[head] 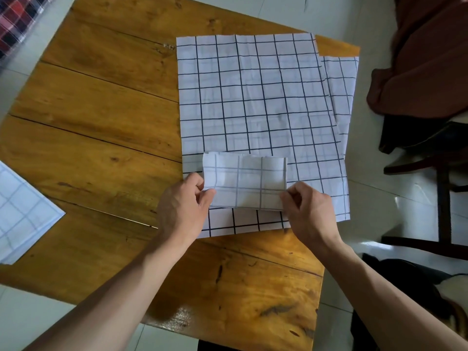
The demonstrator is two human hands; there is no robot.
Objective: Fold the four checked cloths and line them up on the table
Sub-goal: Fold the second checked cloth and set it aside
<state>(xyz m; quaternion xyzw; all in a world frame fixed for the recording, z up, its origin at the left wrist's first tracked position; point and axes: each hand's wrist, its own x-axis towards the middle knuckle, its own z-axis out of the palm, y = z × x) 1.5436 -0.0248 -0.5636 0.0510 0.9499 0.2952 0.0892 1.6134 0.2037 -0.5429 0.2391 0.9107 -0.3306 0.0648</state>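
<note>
A small folded white checked cloth point(245, 180) lies on top of a large white cloth with dark grid lines point(253, 97), spread flat over the right half of the wooden table point(96, 117). My left hand point(182, 203) pinches the folded cloth's left edge. My right hand point(310, 211) pinches its right lower corner. Another spread checked cloth point(340, 92) peeks out under the large one along the table's right edge. A further checked cloth point(22, 214) lies at the table's left edge, partly out of view.
A red plaid fabric point(17, 19) shows at the top left, off the table. A dark wooden chair point(440, 158) draped with brown cloth point(425, 62) stands to the right. White tiled floor surrounds the table.
</note>
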